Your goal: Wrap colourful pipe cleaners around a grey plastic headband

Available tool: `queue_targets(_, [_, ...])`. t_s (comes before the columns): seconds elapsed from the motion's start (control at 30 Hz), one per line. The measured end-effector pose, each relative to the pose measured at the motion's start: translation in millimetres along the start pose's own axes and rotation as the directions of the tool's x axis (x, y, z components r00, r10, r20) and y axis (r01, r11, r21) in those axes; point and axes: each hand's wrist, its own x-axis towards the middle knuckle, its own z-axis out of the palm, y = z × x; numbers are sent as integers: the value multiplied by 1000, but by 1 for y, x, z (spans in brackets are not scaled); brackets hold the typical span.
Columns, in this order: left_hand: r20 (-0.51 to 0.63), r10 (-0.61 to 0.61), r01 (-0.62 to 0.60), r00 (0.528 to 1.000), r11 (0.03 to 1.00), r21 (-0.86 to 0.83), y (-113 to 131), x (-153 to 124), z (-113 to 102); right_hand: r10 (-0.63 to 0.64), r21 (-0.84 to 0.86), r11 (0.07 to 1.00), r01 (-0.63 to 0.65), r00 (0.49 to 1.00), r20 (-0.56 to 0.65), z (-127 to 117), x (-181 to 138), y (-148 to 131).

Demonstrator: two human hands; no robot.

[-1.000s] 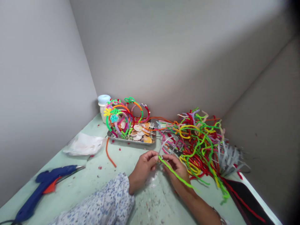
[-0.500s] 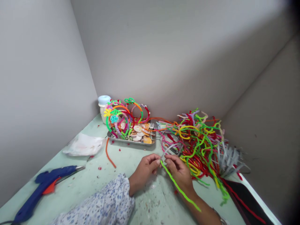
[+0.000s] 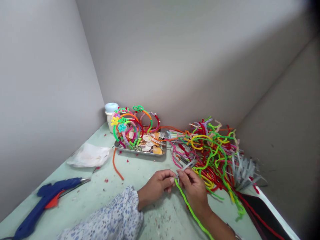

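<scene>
My left hand (image 3: 158, 185) is closed in a pinch at the upper end of a bright green pipe cleaner (image 3: 188, 204). The rest of the pipe cleaner runs down past my right wrist to the bottom edge. My right hand (image 3: 194, 189) is also closed, its thumb and fingers pinching a thin grey strip (image 3: 188, 165). Strip and pipe cleaner meet between the fingertips of both hands, where the exact contact is partly hidden. Just beyond my right hand lies a tangled pile of coloured pipe cleaners (image 3: 212, 150).
A metal tray (image 3: 150, 152) of shells carries several decorated headbands (image 3: 122, 128). Behind it stands a lidded jar (image 3: 111, 115). On the left are a white plastic bag (image 3: 90, 156) and a blue glue gun (image 3: 47, 196). Grey strips (image 3: 246, 170) lie bunched at right. Grey walls enclose the table.
Both hands have shifted slightly, with the fingertips lower and to the right. The green pipe cleaner's lower end has moved down to the frame's edge, and the grey strip now leans further right.
</scene>
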Motion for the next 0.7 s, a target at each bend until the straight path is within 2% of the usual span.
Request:
queue_targets(0.17, [42, -6, 8, 999, 999, -45, 4, 0, 2, 6, 12, 1000, -7, 999, 46, 0, 1, 0])
queue_targets(0.37, [46, 0, 3, 999, 998, -58, 7, -3, 3, 49, 59, 997, -52, 998, 41, 0, -1, 5])
queue_targets(0.5, [2, 62, -62, 998, 998, 28, 2, -3, 4, 57, 61, 996, -59, 998, 28, 1, -2, 3])
queue_targets(0.7, [-128, 136, -122, 982, 986, 112, -3, -1, 9, 81, 37, 996, -81, 997, -11, 1, -3, 5])
